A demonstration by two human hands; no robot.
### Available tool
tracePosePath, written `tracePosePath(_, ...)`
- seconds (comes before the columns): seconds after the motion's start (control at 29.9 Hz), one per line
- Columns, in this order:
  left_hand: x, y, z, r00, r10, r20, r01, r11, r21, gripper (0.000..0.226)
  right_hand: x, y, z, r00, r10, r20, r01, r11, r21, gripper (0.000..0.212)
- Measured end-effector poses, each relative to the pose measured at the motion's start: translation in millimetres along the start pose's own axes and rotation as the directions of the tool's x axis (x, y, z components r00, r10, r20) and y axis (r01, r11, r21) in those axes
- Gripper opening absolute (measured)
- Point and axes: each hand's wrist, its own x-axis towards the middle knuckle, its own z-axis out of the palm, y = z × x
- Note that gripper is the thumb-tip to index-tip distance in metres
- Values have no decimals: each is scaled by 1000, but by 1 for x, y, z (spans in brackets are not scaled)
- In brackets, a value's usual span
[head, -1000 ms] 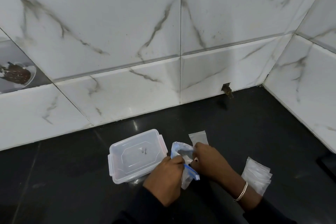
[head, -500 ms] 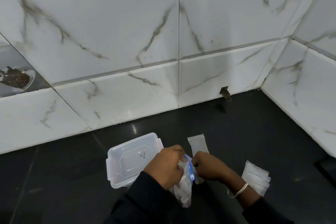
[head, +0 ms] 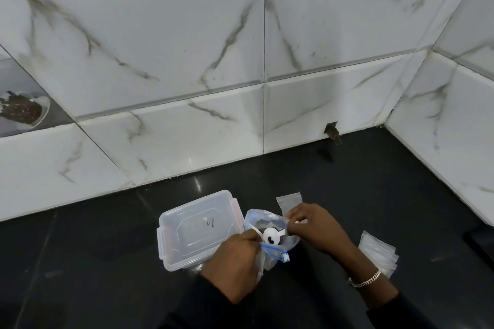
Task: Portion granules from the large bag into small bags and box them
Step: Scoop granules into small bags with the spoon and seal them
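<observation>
Clear plastic large bag [head: 263, 219], blue zip strip [head: 272, 248] along the rim, mouth gaping open, sits upright on the black worktop [head: 374, 195] just right of the box [head: 197, 227] and touching it. Your left hand [head: 235, 267] has its fingers curled round the near rim at the zip strip and is gripping it. Your right hand [head: 315, 230] pinches the handle of a white spoon [head: 271, 235] held over the bag mouth; a small dark clump of granules [head: 270, 240] lies in the spoon's bowl. How much is left inside the bag I can't tell, as the plastic is crumpled and your hands cover it. The box is translucent, lid on, with a dark scribble on top. One small bag [head: 288, 199] lies flat just behind your right hand. A stack of small bags [head: 378, 256] lies to the right of your right wrist, which has a silver bracelet [head: 366, 281] on it.
</observation>
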Motion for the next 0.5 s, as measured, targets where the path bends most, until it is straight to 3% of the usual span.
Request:
tracePosePath(0.2,-13,-2,10,996,42,-79,-43,999,-9,36,-6,7,6,998,-9,-65,10,1000,27,5)
tracePosePath(0.37,-13,7,12,996,56,-70,-58,998,-19,42,-17,5,24,974,-173,-149,116,936,-333,13)
tracePosePath(0.5,-13,18,7,965,165,-202,-150,985,88,41,-17,2,39,962,-231,-146,136,867,-479,23)
